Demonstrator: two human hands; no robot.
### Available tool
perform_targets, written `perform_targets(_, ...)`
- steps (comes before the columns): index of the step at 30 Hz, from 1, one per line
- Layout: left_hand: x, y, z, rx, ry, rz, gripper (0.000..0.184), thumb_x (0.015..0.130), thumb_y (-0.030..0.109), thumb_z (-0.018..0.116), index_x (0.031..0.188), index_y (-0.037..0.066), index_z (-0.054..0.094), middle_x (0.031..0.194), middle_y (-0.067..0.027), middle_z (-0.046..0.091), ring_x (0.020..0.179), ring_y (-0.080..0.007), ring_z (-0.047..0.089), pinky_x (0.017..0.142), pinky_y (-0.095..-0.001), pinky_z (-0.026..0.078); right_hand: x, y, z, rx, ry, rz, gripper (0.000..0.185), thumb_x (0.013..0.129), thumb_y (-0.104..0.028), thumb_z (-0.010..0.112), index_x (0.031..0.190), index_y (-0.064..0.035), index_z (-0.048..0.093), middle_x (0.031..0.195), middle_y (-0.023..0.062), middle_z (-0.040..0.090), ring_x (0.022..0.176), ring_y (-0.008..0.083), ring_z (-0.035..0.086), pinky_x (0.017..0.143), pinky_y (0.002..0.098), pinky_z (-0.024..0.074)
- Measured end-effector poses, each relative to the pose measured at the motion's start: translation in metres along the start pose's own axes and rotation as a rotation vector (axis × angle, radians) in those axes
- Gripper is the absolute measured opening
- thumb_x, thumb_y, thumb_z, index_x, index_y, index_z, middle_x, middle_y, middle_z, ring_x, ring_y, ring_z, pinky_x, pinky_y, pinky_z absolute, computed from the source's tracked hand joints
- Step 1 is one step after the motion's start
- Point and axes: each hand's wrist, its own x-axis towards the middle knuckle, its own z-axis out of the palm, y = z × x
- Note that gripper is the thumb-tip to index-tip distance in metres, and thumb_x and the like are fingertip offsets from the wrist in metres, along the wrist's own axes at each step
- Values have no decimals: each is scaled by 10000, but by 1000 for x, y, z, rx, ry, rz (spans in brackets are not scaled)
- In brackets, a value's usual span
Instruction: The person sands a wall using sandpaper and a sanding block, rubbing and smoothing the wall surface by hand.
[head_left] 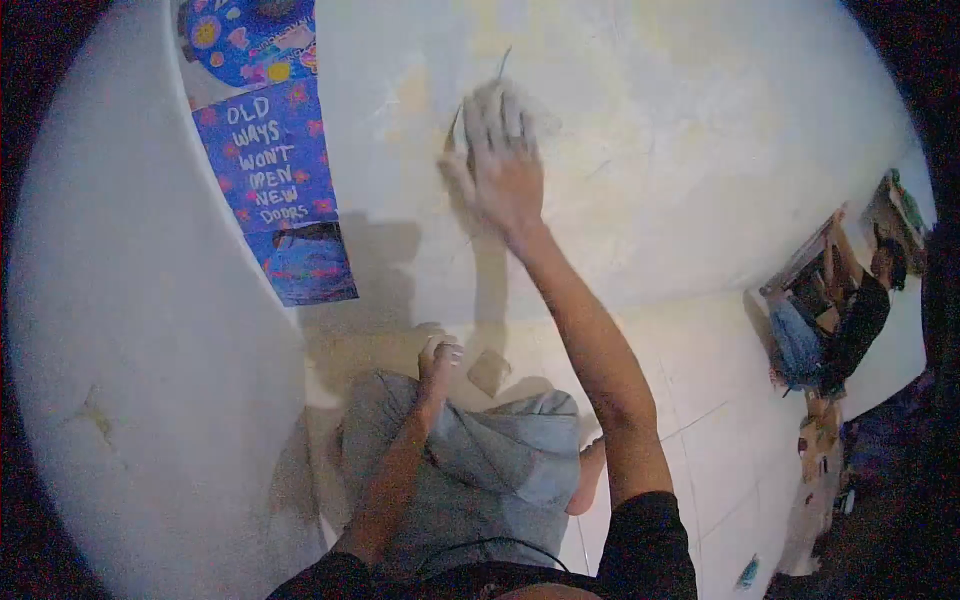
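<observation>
Against the pale wall (620, 120), my right hand (503, 165) is raised with its arm stretched out. Its fingers are long and pressed toward the surface, smeared by motion. A thin pale-edged piece (459, 130) shows between thumb and fingers; its kind is unclear. A thin dark line (504, 62) stands just above the fingertips. My left hand (438, 355) is low by my knee, fingers curled, with nothing visible in it. Near that hand, a small brownish square piece (490, 373) lies on the floor.
Posters (268, 160) with hand-lettered words are fixed to the wall at left, near a corner. Yellowish patches mark the wall. At right another person (855, 335) in dark clothes sits by a rack or shelf. Tiled floor (690, 450) lies right of my legs.
</observation>
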Motion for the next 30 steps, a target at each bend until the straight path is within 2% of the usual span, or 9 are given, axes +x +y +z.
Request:
perform_targets(3,0,-15,-3,-118,-7,171,212,1041,200,542,1133,45,653,957,-71,706,803,-157,668,699,-294,541,37,26,-19,-12,191,184,829,1008,-483,537,1584,59,291,1680,275,188,1555,490,104,1266,562,79)
perform_targets(6,45,-89,-14,-30,-4,122,220,1046,195,524,1138,45,656,969,-77,706,823,-165,673,704,-302,542,18,42,-26,72,216,428,814,1017,-461,516,1580,80,283,1683,280,170,1561,486,77,1266,557,60)
perform_targets(9,3,-15,-2,-106,-39,50,239,1050,221,527,1133,39,659,980,-78,712,827,-171,677,699,-304,539,-48,44,4,-28,169,368,789,1022,-441,497,1563,99,303,1673,296,183,1553,505,82,1257,576,65)
perform_targets(13,22,-46,-4,-93,-29,-46,276,1053,258,527,1143,30,656,1013,-85,718,853,-177,683,717,-308,540,-77,10,13,28,-33,269,758,1015,-442,502,1530,98,369,1649,302,238,1536,520,135,1241,613,100)
perform_targets(17,34,-64,-11,-67,-86,40,302,1055,281,530,1145,24,661,965,-77,726,844,-172,689,724,-302,541,-25,6,-1,-15,-15,149,738,1007,-443,511,1508,89,406,1630,302,277,1516,529,185,1232,624,130)
perform_targets(19,51,-101,-25,-89,-130,15,312,1057,295,537,1146,22,661,940,-74,725,841,-170,691,724,-300,541,12,21,-10,-46,101,67,782,954,-471,588,1569,-30,391,1656,234,288,1526,519,181,1244,623,122)
perform_targets(24,74,-151,-49,-80,0,-103,297,1018,278,600,1184,36,646,906,-55,709,785,-141,671,695,-282,533,35,51,-28,-11,320,358,788,979,-443,554,1563,42,344,1658,282,230,1527,528,154,1240,626,112)
perform_targets(28,66,-100,-41,-97,-70,-200,291,1001,246,601,1216,56,648,926,-40,703,773,-130,661,696,-280,535,-23,36,-7,9,221,455,785,995,-432,516,1547,95,332,1650,339,180,1522,544,125,1241,626,82)
perform_targets(30,28,-51,-20,-56,-82,-48,317,1007,248,586,1254,57,641,995,-45,696,842,-148,665,742,-299,541,-44,12,2,37,132,399,785,991,-438,519,1547,87,342,1651,327,193,1524,543,123,1243,622,80)
